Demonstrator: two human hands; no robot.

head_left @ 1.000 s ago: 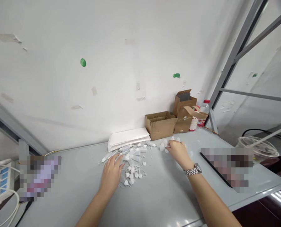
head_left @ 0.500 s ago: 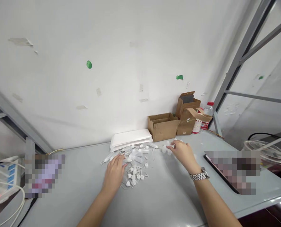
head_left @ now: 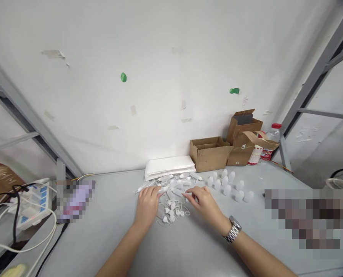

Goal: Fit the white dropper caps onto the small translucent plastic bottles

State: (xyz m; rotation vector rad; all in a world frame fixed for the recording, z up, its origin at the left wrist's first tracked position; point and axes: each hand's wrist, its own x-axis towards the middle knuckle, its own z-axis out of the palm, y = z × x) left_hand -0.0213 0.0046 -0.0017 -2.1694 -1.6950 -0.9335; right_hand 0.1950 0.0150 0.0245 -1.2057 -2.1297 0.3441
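Observation:
A pile of small translucent plastic pieces (head_left: 177,188), some bottle-like, lies in the middle of the grey table. White caps with thin looped tubes (head_left: 171,211) are heaped at its near side. My left hand (head_left: 148,204) is at the left of the pile, fingers closed around a small whitish piece whose kind I cannot make out. My right hand (head_left: 204,202) reaches to the right side of the pile with fingers apart, fingertips near the pieces. Several small translucent bottles (head_left: 226,189) stand upright in loose rows to the right.
Behind the pile lies a stack of white sheets (head_left: 170,166). An open cardboard box (head_left: 213,157), a brown paper bag (head_left: 240,152) and a red-capped bottle (head_left: 273,134) stand at the wall. A power strip (head_left: 35,207) with cables is at left; blurred-out items lie at both sides.
My right hand has moved left from the upright bottles to the pile, uncovering them. My left hand stays at the pile. The view has shifted left.

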